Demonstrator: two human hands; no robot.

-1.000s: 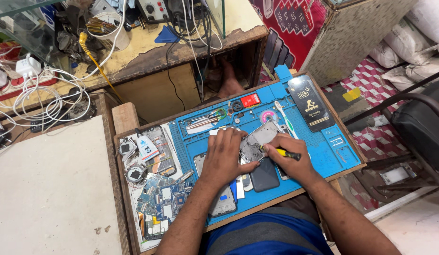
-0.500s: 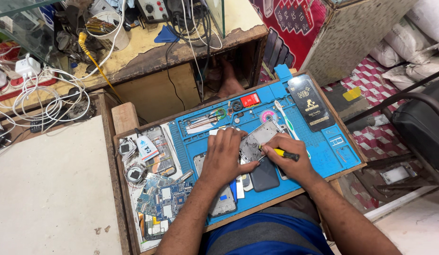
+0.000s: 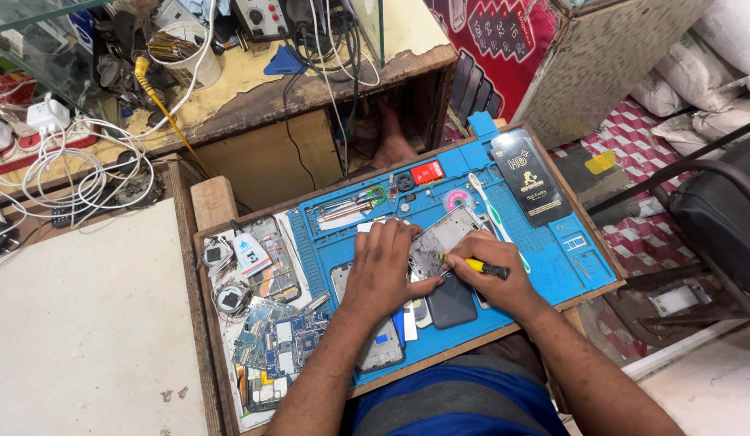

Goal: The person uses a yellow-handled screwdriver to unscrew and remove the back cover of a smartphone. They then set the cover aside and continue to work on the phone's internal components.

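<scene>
An opened phone frame (image 3: 439, 240), silver inside, lies tilted on the blue repair mat (image 3: 553, 258). My left hand (image 3: 385, 270) presses flat on its left part and holds it down. My right hand (image 3: 496, 270) grips a small screwdriver with a yellow and black handle (image 3: 478, 266), its tip pointing left onto the phone's inside. A dark phone panel (image 3: 451, 300) lies just below my hands.
On the mat are tweezers (image 3: 343, 211), a white toothbrush (image 3: 496, 216), a red box (image 3: 427, 172) and a black packet (image 3: 527, 176). Loose circuit boards (image 3: 278, 339) and parts fill the tray's left. A cluttered bench with white cables (image 3: 76, 169) lies beyond; a pale tabletop (image 3: 76, 323) is left.
</scene>
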